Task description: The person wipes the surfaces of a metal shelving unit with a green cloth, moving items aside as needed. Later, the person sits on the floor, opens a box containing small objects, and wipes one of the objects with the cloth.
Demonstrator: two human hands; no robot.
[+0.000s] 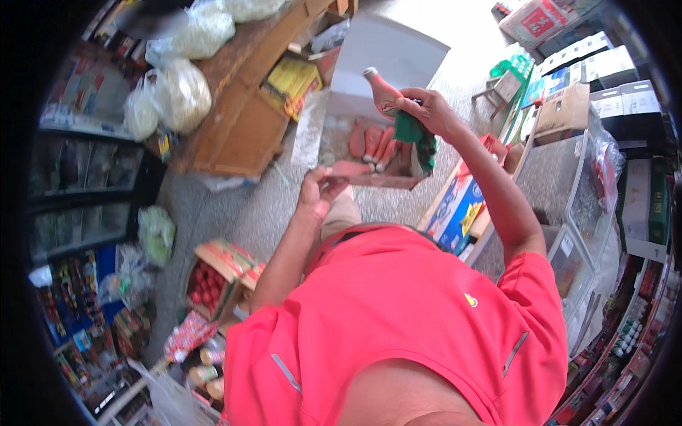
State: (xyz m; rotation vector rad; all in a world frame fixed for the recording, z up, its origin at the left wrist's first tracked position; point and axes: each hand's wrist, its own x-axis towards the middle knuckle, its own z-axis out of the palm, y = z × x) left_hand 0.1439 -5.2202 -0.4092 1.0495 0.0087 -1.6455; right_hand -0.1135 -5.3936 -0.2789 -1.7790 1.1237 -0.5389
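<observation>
A red sauce bottle (381, 94) with a pale cap was held up in the right hand (426, 110), tilted with its cap toward the far left. A green cloth (417, 138) was bunched against its lower part and hung down below the hand. The left hand (317, 192) gripped another red bottle (344, 169) lying flat at the near edge of an open cardboard box (369, 78). More red bottles (373, 142) lay side by side inside the box.
</observation>
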